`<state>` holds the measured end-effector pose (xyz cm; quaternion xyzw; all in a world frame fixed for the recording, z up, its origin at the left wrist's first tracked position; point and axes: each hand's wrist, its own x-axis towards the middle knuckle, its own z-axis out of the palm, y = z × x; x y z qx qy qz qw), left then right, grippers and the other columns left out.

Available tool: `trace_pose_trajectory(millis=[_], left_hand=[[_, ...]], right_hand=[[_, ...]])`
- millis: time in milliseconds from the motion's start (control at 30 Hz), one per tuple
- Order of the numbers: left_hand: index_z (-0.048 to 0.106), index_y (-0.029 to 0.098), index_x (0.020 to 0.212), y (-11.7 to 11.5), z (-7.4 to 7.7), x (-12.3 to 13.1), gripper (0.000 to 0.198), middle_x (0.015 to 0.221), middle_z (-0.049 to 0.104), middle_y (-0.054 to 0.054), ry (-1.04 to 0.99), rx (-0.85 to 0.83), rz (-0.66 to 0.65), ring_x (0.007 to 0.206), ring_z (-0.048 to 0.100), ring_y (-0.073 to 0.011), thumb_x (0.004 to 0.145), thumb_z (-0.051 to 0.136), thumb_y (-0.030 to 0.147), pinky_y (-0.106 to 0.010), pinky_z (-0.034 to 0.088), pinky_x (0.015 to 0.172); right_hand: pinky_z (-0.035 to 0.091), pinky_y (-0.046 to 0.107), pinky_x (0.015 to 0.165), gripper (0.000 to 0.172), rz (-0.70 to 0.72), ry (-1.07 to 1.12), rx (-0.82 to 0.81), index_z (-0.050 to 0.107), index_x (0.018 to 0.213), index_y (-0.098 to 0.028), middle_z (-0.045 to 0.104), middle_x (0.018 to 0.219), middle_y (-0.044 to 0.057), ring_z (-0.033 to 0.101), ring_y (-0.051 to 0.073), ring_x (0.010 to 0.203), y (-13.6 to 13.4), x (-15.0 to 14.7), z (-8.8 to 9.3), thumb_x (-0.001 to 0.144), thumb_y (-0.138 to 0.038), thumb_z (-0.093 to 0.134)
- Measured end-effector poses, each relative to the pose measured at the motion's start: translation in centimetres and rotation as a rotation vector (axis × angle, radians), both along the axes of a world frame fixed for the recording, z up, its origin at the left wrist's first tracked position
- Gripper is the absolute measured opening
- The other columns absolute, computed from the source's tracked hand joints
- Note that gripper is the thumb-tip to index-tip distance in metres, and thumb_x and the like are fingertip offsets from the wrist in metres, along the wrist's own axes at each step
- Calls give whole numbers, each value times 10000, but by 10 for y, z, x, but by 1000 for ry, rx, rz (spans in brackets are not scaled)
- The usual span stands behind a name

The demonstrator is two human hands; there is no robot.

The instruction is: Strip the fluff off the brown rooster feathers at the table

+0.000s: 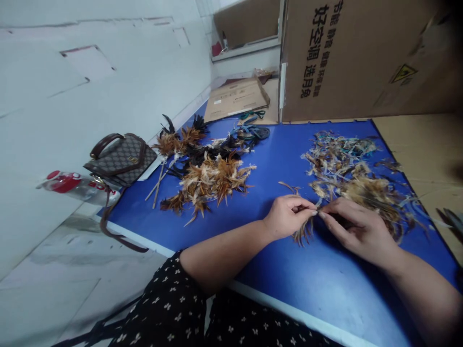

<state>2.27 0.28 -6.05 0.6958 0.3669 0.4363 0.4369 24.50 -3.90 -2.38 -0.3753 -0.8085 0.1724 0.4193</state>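
Observation:
My left hand (289, 217) is closed in a pinch over the blue table. Thin brown feathers (303, 234) stick out below its fingers, and a few more brown feathers (290, 187) show just beyond it. Facing it, my right hand (361, 232) has its thumb and forefinger pinched together, the tips meeting those of my left hand. The tiny bit between the right fingertips is too small to make out. Close behind the right hand lies a loose pile of feathers (334, 161), tan and brown with pale bluish strands.
Bunched brown and black feathers (211, 178) lie on the blue table (285, 149) to the left, near two thin sticks (158, 185). A handbag (126, 159) and a bottle (85, 188) are at the left edge. Cardboard (354, 58) stands behind; blue-green cords (251, 130) lie near it.

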Motion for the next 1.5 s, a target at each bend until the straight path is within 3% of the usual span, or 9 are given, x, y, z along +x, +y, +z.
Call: trace_pose_trajectory(millis=[200, 367, 467, 633, 767, 933, 1067, 1233, 1500], left_hand=[[875, 170, 984, -1, 5, -2, 85, 919, 828, -81, 139, 193, -45, 761, 715, -147, 955, 796, 162, -295, 622, 813], [865, 167, 983, -2, 8, -4, 135, 761, 735, -24, 96, 43, -79, 629, 562, -117, 961, 815, 291, -280, 520, 677], [857, 162, 974, -3, 8, -4, 209, 735, 713, -18, 38, -78, -114, 619, 543, -112, 947, 830, 368, -275, 479, 643], [805, 148, 929, -3, 5, 0, 382, 830, 756, -40, -106, -281, -166, 685, 604, -110, 831, 952, 486, -261, 502, 677], [768, 144, 922, 1, -1, 1, 465, 810, 728, -23, -205, -412, -161, 701, 607, -108, 748, 1018, 495, -278, 505, 710], [762, 125, 879, 8, -2, 0, 565, 876, 781, -61, -343, -523, -99, 805, 685, -136, 645, 1072, 535, -355, 568, 888], [750, 131, 834, 7, -2, -1, 528, 956, 816, -95, -362, -452, -95, 910, 734, -168, 680, 1059, 531, -385, 586, 963], [751, 149, 828, 1, -2, 1, 408, 960, 817, -105, -256, -294, -163, 876, 742, -173, 793, 996, 473, -373, 599, 919], [713, 185, 802, -5, 6, 5, 278, 933, 810, -92, -252, -25, -135, 891, 761, -181, 879, 903, 372, -374, 623, 923]], right_hand=[[643, 372, 826, 114, 14, 52, 6, 799, 1136, -305, 787, 1041, 72, 774, 240, 925, -5, -3, 1, 1051, -243, 756], [672, 432, 1001, 456, -65, -26, -86, 707, 1530, -290, 810, 1337, 130, 813, 261, 1053, -2, 10, -3, 1078, -342, 697], [685, 418, 980, 339, -42, -59, -119, 793, 1392, -265, 854, 1257, 119, 833, 271, 1069, 3, 12, -7, 1091, -375, 684], [687, 413, 845, 180, -68, -58, -47, 843, 1096, -280, 863, 1009, 88, 825, 260, 874, 7, 9, -3, 1098, -372, 688], [683, 431, 816, 152, -140, -54, 19, 841, 1058, -293, 855, 1006, 93, 815, 271, 843, 1, 9, 6, 1089, -352, 704], [674, 386, 782, 163, -6, -90, -36, 853, 1073, -279, 843, 1008, 90, 809, 247, 852, -5, 12, 4, 1086, -331, 699], [671, 381, 792, 191, 63, -129, -117, 845, 1045, -278, 844, 1019, 95, 809, 247, 868, -7, 15, 5, 1094, -369, 683], [676, 493, 1001, 235, -175, 18, -56, 824, 1236, -294, 847, 1205, 117, 824, 319, 1073, -4, 10, 8, 1074, -433, 726], [652, 342, 706, 358, -170, 88, -256, 801, 1000, -253, 832, 883, 58, 762, 218, 735, -2, -4, 0, 1092, -576, 677]])
